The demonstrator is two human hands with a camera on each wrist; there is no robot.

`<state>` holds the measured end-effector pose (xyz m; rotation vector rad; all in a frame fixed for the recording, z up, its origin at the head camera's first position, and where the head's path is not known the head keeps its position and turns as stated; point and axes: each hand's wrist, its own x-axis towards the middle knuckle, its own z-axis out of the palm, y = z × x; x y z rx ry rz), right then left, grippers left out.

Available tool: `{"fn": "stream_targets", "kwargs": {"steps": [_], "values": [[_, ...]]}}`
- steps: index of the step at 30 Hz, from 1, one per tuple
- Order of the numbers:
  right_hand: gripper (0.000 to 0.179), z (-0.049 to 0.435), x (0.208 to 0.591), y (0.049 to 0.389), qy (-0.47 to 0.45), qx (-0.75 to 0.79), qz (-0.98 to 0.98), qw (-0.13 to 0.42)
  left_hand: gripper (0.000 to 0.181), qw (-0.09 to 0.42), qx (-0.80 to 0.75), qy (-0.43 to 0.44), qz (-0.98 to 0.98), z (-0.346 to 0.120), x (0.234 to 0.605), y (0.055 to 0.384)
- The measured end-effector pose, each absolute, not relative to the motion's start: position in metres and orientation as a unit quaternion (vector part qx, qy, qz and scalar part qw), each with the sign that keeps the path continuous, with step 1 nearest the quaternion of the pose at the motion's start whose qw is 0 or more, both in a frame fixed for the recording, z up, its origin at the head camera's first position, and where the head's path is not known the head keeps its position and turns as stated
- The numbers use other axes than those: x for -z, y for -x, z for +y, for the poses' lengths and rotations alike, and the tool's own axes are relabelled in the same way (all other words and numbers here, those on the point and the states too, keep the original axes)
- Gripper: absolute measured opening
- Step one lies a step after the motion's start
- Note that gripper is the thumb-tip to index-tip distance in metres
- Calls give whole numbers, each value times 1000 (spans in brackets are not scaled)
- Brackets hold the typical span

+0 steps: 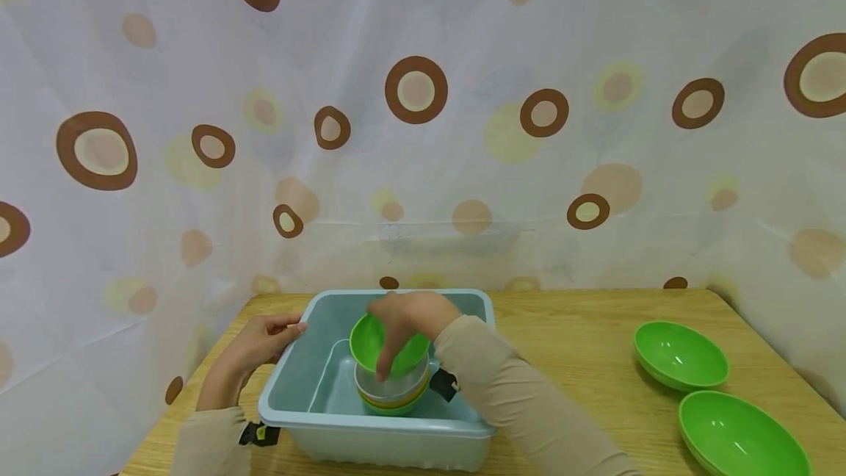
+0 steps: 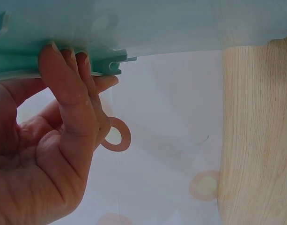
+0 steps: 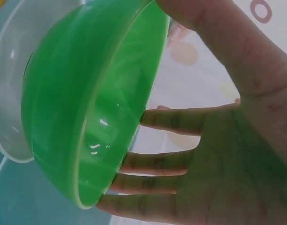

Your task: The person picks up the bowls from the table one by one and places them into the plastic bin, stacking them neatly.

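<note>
My left hand [image 1: 259, 344] grips the left rim of a pale blue plastic tub [image 1: 378, 423], thumb over the edge. In the left wrist view, the fingers [image 2: 70, 101] curl up against the rim's underside. Inside the tub, my right hand [image 1: 413, 322] spans a green bowl [image 1: 367, 344] across its rim. The right wrist view has the thumb at one side of this bowl and the fingers [image 3: 157, 161] reaching its opposite rim. Directly beneath it is a whitish bowl [image 1: 395, 390], stacked on a yellow one and another green one.
Two more green bowls, one farther back [image 1: 681, 355] and one nearer [image 1: 743, 435], stand on the wooden table [image 1: 562, 358] to the right. A patterned curtain [image 1: 463, 167] hangs behind the table and along its sides.
</note>
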<state>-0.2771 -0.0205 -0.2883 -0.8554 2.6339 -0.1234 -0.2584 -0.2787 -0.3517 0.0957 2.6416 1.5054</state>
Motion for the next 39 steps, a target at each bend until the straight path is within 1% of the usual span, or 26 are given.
{"fn": "stream_targets", "kwargs": {"steps": [4, 15, 21, 24, 29, 39], "values": [[93, -23, 294, 276, 303, 45, 934, 183, 56, 50, -495, -36, 867, -279, 353, 259], [92, -32, 301, 273, 286, 3, 940, 184, 55, 52, -486, -33, 872, -279, 352, 257], [94, -37, 307, 272, 292, -22, 938, 186, 53, 51, -487, -32, 872, -278, 352, 257], [92, -38, 310, 273, 293, -31, 937, 186, 53, 52, -489, -31, 870, -278, 352, 257], [88, -40, 314, 274, 289, -34, 938, 190, 54, 50, -491, -27, 869, -278, 351, 257], [88, -40, 317, 276, 292, -34, 935, 198, 52, 48, -487, -33, 872, -277, 351, 257]]}}
